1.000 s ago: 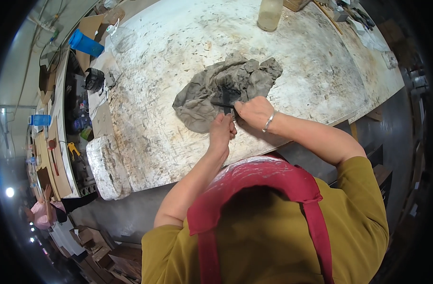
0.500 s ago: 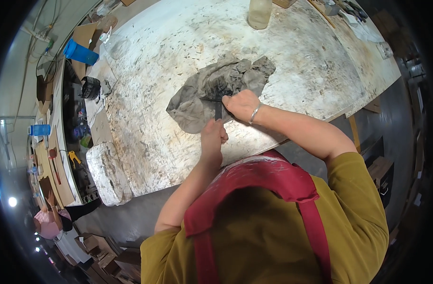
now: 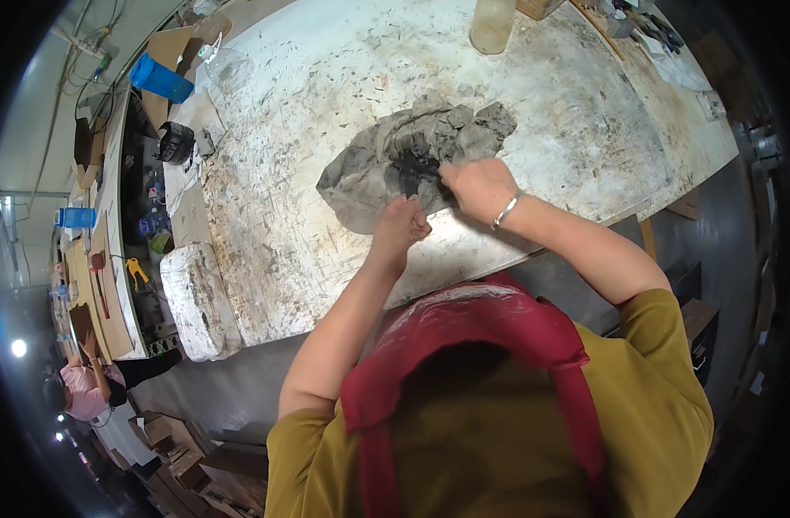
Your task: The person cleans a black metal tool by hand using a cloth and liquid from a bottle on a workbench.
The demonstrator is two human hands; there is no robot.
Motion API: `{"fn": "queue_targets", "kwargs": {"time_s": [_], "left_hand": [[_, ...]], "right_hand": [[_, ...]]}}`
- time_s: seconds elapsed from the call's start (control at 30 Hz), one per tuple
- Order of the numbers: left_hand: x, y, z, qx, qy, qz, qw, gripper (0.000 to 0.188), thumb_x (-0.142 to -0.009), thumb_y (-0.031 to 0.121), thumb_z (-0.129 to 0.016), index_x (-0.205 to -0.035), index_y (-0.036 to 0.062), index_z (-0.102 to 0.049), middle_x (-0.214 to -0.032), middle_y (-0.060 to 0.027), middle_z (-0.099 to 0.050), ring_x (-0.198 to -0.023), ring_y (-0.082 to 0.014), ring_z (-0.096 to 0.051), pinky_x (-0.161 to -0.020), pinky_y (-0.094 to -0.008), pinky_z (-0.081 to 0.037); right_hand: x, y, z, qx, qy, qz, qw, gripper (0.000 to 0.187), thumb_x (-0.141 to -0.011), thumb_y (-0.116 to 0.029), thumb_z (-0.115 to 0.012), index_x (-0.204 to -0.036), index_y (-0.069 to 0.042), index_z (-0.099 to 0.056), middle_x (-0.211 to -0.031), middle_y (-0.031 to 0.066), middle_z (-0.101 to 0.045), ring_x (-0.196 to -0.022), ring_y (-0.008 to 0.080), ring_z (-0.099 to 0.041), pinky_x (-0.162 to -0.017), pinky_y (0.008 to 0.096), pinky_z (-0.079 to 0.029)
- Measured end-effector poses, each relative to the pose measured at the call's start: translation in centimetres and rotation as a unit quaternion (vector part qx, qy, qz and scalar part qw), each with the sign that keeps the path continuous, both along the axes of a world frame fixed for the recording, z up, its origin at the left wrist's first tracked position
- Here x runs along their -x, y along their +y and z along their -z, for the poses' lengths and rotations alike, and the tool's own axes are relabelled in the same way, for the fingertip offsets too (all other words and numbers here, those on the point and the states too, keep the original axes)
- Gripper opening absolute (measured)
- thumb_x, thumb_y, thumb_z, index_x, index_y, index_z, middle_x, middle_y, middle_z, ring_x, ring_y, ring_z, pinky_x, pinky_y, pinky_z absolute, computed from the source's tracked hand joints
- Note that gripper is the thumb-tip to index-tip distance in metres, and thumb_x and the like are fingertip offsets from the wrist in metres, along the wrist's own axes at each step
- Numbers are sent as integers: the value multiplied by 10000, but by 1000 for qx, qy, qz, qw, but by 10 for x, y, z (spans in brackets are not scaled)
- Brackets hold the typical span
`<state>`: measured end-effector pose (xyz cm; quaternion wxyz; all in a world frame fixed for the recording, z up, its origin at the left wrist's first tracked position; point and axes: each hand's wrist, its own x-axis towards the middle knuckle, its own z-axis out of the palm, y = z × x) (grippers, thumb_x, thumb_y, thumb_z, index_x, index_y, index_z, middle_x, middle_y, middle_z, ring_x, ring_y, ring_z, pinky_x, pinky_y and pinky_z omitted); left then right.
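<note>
A crumpled grey cloth (image 3: 356, 177), stained dark, lies on the worn white tabletop in front of me. On its middle is a black patch or black thing (image 3: 415, 170) whose kind I cannot make out. My left hand (image 3: 401, 226) is closed at the cloth's near edge; whatever its fingers pinch is hidden. Beside the cloth's right part, my right hand (image 3: 481, 188), with a silver bracelet on the wrist, is curled shut. Its fingertips are smeared by motion, so what they hold cannot be told.
A cloudy bottle (image 3: 492, 26) stands at the table's far side. On the left are a blue cup (image 3: 160, 79), a black roll (image 3: 176, 142) and a stained white block (image 3: 199, 300) at the table's edge. Another person (image 3: 88, 380) is at a bench far left.
My right hand has moved right, away from the cloth's dark middle. A dark strip seen above my left hand before no longer shows. My view has shifted slightly.
</note>
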<state>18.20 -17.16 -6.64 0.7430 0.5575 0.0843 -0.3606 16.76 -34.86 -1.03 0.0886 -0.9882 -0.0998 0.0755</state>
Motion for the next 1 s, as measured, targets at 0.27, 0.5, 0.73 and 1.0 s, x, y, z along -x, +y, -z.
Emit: {"fn": "queue_targets", "kwargs": {"time_s": [0.27,0.5,0.73,1.0], "left_hand": [[2,-13,15,-25,20,-8,999,196,-922,133,-438,-734,82,-422,-615,-29,-475,-529,-133,-485,-479,-233,-380],[6,-18,18,-17,13,-36,999,188,-920,127,-415,-734,105,-418,-599,3,-444,-506,-95,-438,-453,-218,-339],[9,-20,15,-33,13,-63,997,182,-922,150,-443,-745,109,-422,-593,15,-435,-507,-82,-431,-442,-213,-322],[7,-10,18,-9,30,-43,999,144,-903,125,-454,-763,102,-432,-603,8,-439,-518,-93,-439,-453,-214,-328]], "right_hand": [[10,7,22,21,4,-112,993,133,-783,-119,-487,-797,-7,-557,-648,154,-622,-605,302,-633,-521,408,-488],[-1,13,37,17,-23,-129,991,147,-788,-123,-482,-789,6,-554,-652,144,-624,-602,298,-637,-499,399,-487],[-24,13,42,28,-29,-123,992,139,-782,-137,-504,-805,-18,-573,-698,148,-644,-654,286,-651,-544,383,-498],[4,13,19,21,43,-112,993,152,-794,-129,-477,-811,-11,-572,-672,155,-633,-629,305,-640,-542,403,-490]]}}
